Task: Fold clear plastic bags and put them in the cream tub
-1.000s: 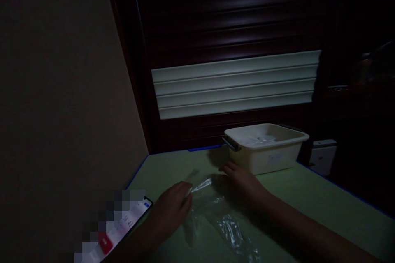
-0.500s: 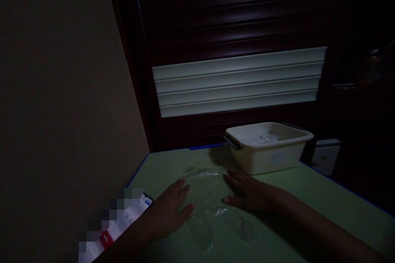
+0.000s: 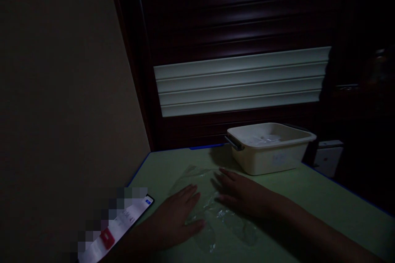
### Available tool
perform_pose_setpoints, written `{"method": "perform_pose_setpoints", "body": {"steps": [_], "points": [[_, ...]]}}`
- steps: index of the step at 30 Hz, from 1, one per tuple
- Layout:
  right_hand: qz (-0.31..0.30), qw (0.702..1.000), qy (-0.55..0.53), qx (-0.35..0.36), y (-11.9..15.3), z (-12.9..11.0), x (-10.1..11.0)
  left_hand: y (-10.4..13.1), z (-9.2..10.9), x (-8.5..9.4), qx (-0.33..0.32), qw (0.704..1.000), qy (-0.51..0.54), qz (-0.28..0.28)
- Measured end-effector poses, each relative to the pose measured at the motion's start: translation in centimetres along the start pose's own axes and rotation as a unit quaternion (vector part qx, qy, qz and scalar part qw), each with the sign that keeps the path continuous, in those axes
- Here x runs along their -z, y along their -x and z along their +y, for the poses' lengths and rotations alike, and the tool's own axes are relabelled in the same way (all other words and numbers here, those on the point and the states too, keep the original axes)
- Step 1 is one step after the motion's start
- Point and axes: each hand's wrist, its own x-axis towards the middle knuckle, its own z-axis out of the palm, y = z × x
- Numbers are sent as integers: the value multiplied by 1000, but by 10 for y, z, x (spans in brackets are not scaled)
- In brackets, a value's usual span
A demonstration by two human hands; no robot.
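Note:
A thin clear plastic item (image 3: pixel 212 213), with two rounded lobes toward me, lies spread on the green tabletop (image 3: pixel 311 197). My left hand (image 3: pixel 177 218) rests on its left part, palm down with fingers apart. On the upper right part lies my right hand (image 3: pixel 243 193), its fingers also spread. Neither hand is closed round anything. Just beyond my right hand stands a cream basin (image 3: pixel 271 158) with dark handles, and some clear crinkled plastic (image 3: pixel 265 139) shows inside it.
A phone with a lit screen (image 3: pixel 123 226) is beside my left forearm, partly pixelated. Behind the table are slatted panels (image 3: pixel 240 82), dark and pale. A wall (image 3: pixel 68 90) rises at left. A white box-like object (image 3: pixel 328 158) stands past the right edge.
My left hand has moved right and slightly toward me over the plastic. My right hand has shifted a little left. The plastic's upper left part is more exposed.

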Motion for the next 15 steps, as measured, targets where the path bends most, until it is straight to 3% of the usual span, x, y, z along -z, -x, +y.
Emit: {"method": "perform_pose_setpoints", "body": {"steps": [3,7,11,15], "points": [[-32,999,5,8,2,2,0,-1,5,0,21,999,1,-42],[-7,1000,6,13,1,3,8,-2,4,-1,28,998,2,-51],[26,996,-47,70,4,-18,20,0,2,-4,12,1000,13,-25],[16,987,-76,143,9,-42,21,-2,0,-9,-11,999,-2,35]]}}
